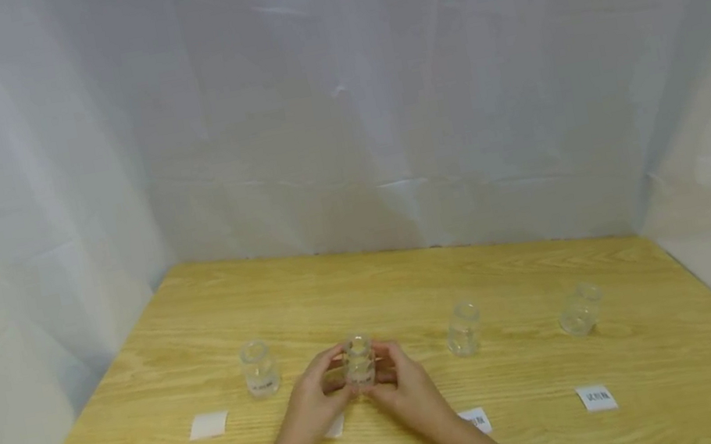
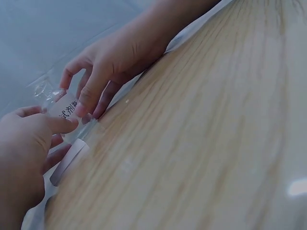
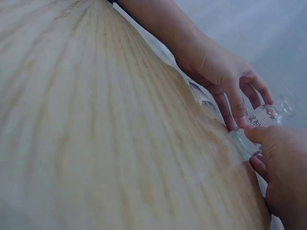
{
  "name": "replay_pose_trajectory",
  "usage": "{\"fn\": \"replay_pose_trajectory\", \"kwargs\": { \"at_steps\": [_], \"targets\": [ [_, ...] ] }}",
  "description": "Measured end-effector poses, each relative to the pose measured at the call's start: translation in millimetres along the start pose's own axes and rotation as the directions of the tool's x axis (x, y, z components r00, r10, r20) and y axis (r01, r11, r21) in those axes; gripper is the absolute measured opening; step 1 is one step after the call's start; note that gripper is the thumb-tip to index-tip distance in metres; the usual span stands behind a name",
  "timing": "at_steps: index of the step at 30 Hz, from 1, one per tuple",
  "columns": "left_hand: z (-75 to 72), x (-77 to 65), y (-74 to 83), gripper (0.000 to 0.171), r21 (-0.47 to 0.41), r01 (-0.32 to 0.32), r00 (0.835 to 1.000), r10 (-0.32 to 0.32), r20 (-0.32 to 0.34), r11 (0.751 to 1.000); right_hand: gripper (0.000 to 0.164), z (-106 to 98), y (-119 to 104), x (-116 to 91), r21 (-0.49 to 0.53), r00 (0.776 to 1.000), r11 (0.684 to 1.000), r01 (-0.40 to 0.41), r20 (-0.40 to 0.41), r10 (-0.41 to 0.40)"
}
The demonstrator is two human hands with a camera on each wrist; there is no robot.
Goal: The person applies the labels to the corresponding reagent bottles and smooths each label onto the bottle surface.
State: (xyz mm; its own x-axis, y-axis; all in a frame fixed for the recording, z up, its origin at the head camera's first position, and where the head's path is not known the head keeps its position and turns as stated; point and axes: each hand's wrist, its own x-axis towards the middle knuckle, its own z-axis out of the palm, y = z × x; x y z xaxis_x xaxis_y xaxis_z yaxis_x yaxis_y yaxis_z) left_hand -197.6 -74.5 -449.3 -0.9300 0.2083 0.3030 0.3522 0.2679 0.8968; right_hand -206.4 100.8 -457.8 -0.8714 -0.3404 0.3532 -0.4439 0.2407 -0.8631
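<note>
A small clear glass bottle (image 1: 360, 362) stands between both hands, its neck upward. My left hand (image 1: 314, 404) grips it from the left, and my right hand (image 1: 414, 392) holds it from the right. Both thumbs press on the front of the bottle, over a white label (image 2: 65, 106) printed with dark characters. The fingers wrap toward the far side. In the right wrist view the bottle's neck (image 3: 286, 106) shows past the fingertips. A white paper piece (image 1: 336, 426) lies on the table, partly covered by the left hand and forearm.
Another clear bottle (image 1: 260, 369), with dark print low on its front, stands to the left. Two more bottles, one nearer (image 1: 463, 330) and one farther (image 1: 581, 311), stand to the right. White paper (image 1: 209, 425) and printed labels (image 1: 597, 398) lie in front on the wooden table (image 1: 366, 283). White sheeting (image 1: 375, 91) surrounds it.
</note>
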Motion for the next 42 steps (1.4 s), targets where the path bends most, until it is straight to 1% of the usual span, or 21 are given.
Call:
{"fn": "replay_pose_trajectory", "kwargs": {
  "at_steps": [4,7,10,11,13,17,22,26,29,31,33,36,38,40,42],
  "targets": [
    [1.0,0.0,-0.2,0.059,0.04,-0.044,0.999,0.045,-0.029,0.998,0.052,1.0,1.0,-0.5,-0.11,0.997,0.992,0.069,-0.029,-0.073],
    [-0.5,0.7,-1.3,0.054,0.055,-0.065,0.997,0.067,-0.029,0.996,0.048,-0.5,1.1,-0.5,-0.173,0.989,0.977,0.126,-0.051,-0.137],
    [-2.4,1.2,-2.6,0.049,0.081,-0.085,0.996,0.087,-0.02,0.993,0.045,-2.4,1.6,-0.5,-0.193,0.981,0.967,0.165,-0.071,-0.182],
    [-3.0,1.2,-3.1,0.048,0.087,-0.086,0.996,0.088,-0.017,0.992,0.045,-2.9,1.9,-0.3,-0.202,0.977,0.962,0.183,-0.072,-0.201],
    [-4.0,1.4,-3.5,0.046,0.084,-0.079,0.997,0.08,-0.012,0.993,0.044,-3.9,2.3,-0.3,-0.193,0.975,0.962,0.194,-0.074,-0.211],
    [-5.4,1.3,-3.3,0.043,0.054,-0.056,0.998,0.057,-0.005,0.997,0.042,-5.7,2.7,-0.4,-0.166,0.981,0.971,0.17,-0.066,-0.183],
    [-6.5,0.3,-0.8,0.041,0.032,-0.034,0.999,0.034,0.004,0.999,0.038,-7.6,-3.1,-1.7,-0.101,0.996,0.993,0.065,-0.049,-0.07],
    [-6.5,0.0,0.7,0.04,0.025,-0.01,1.0,0.01,-0.004,1.0,0.033,-10.3,-21.1,-3.2,-0.052,0.999,0.999,0.009,-0.043,-0.011],
    [-6.4,-0.4,1.0,0.039,0.021,0.008,1.0,-0.008,-0.017,1.0,0.03,-12.1,-36.7,-3.8,-0.037,0.999,0.999,-0.005,-0.041,0.003],
    [-6.1,-0.4,1.0,0.038,0.015,0.005,1.0,-0.005,-0.025,1.0,0.03,-12.4,-40.9,-3.9,-0.032,0.999,0.999,-0.008,-0.04,0.007],
    [-5.6,-0.4,0.6,0.039,0.006,-0.004,1.0,0.004,-0.015,1.0,0.032,-11.8,-40.8,-3.5,-0.016,0.999,1.0,0.006,-0.031,-0.006],
    [-3.7,-0.5,-0.5,0.048,-0.009,-0.013,1.0,0.013,0.014,1.0,0.041,-8.3,-27.6,-2.0,0.008,1.0,1.0,0.014,-0.017,-0.014],
    [-1.9,-0.8,-1.4,0.055,0.005,-0.02,0.999,0.02,0.028,1.0,0.046,-5.5,-17.4,-1.1,0.009,1.0,1.0,0.012,-0.008,-0.012],
    [0.2,-1.1,-1.9,0.059,0.024,-0.039,0.999,0.039,0.022,0.999,0.048,-2.1,-7.3,-0.2,-0.012,1.0,1.0,0.002,-0.012,-0.002],
    [1.9,-1.2,-1.5,0.06,0.048,-0.054,0.999,0.054,0.005,0.997,0.051,0.2,-3.3,-0.1,-0.044,1.0,0.999,0.006,-0.022,-0.007]
  ]
}}
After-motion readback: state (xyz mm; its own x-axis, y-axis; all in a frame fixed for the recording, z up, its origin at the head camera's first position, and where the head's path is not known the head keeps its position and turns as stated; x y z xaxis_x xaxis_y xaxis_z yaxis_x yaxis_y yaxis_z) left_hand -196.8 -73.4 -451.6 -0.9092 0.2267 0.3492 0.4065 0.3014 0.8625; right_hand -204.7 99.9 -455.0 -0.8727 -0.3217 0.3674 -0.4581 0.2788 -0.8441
